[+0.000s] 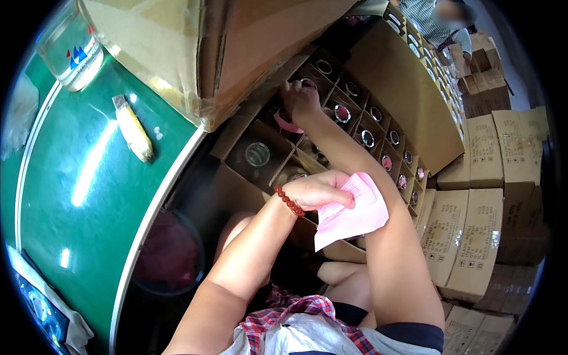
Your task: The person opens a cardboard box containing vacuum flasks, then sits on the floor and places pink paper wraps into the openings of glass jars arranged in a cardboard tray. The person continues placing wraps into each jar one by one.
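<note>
My left hand (322, 192), with a red bead bracelet at the wrist, is closed on a small stack of pink paper slips (358, 216). My right hand (302, 102) reaches over the far left part of a divided cardboard carton (236, 131), its fingers curled down at a compartment; what they hold is hidden. Beside that hand a pink strip of paper (287, 123) shows in a compartment. Glass jars stand upright in the compartments, including a clear jar (257, 155) at the near left. Some others, such as one jar (342, 113), show pink inside.
A large carton (154, 47) overhangs from the green table (59, 195), which also holds a glass mug (74, 56) and a wrapped yellowish item (135, 130). Stacked cartons (467, 236) stand to the right. Another person (435, 23) works at the far right beside rows of jars.
</note>
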A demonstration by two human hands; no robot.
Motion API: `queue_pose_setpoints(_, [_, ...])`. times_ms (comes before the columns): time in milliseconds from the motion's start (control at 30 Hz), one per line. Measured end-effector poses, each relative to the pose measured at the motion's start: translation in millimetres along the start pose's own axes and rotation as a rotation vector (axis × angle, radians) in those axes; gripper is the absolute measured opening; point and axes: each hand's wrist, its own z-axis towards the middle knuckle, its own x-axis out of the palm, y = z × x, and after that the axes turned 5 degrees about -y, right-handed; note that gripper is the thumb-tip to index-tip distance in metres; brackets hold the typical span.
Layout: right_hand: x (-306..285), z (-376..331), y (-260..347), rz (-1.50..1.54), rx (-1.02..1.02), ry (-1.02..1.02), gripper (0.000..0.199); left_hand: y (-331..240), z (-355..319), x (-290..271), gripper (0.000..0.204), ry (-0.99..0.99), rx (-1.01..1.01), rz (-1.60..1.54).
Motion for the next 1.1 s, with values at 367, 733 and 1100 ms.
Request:
queue_pose_setpoints(367, [-21.8, -53.9, -35.7, 0.96, 0.013, 0.002, 0.058, -13.6, -10.9, 0.8, 0.024, -0.037, 0.064, -0.065])
queue_pose_setpoints(733, [-13.1, -38.8, -17.5, 0.62, -0.134, -0.3, 0.033, -10.4, -5.3, -1.3, 0.032, -0.098, 0.079, -0.081])
queue_pose_setpoints(1100, [-14.3, -94.1, -13.1, 1.325, 0.053, -0.001, 0.044, -19.3, -6.4, -0.9, 0.033, -0.65, 0.43, -0.095])
